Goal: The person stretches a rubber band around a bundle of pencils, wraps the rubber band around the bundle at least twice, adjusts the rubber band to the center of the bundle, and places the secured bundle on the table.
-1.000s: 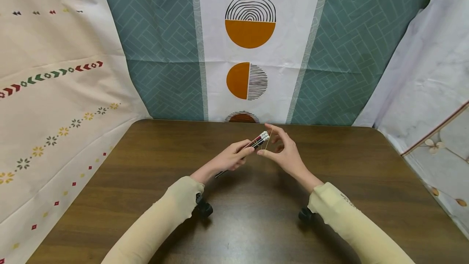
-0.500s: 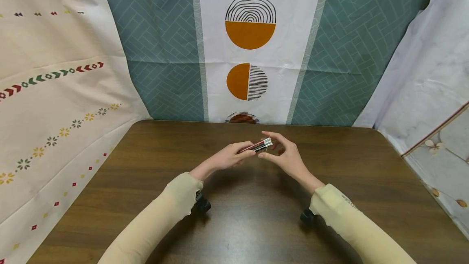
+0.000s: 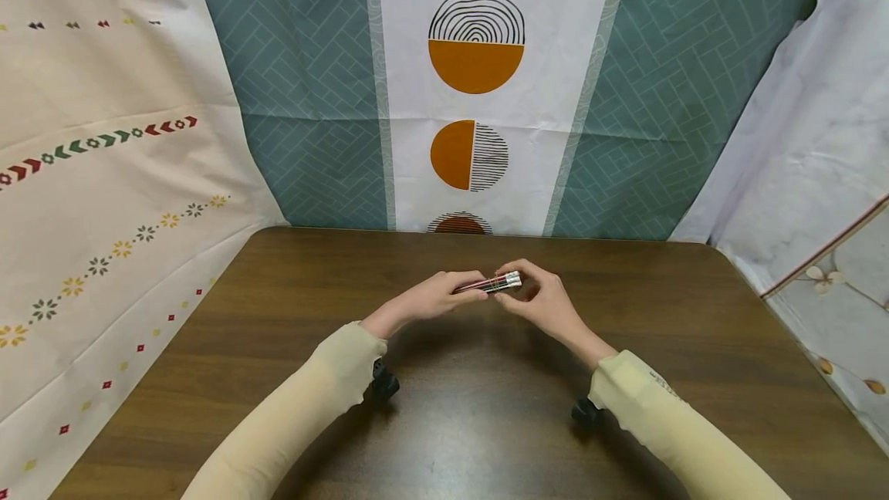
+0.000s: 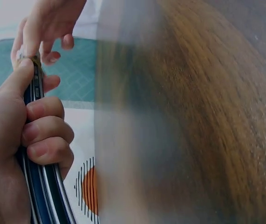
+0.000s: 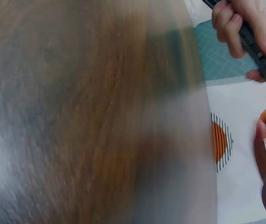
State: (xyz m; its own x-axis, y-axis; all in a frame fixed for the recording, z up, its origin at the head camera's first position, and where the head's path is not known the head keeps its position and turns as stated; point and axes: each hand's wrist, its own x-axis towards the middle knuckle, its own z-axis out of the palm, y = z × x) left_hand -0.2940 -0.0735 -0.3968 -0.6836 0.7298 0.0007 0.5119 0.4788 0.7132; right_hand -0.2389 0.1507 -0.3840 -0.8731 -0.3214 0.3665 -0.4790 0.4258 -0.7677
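Right hand [image 3: 538, 299] now closer, fingers pinching the end of the pencil bundle [image 3: 495, 283] in left hand's [image 3: 437, 299] curled fingers.

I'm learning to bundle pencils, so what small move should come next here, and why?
Probably roll the rubber band further down the pencil bundle. The left hand grips the bundle, while the right hand pinches the band near the white ends, where it could slip off.
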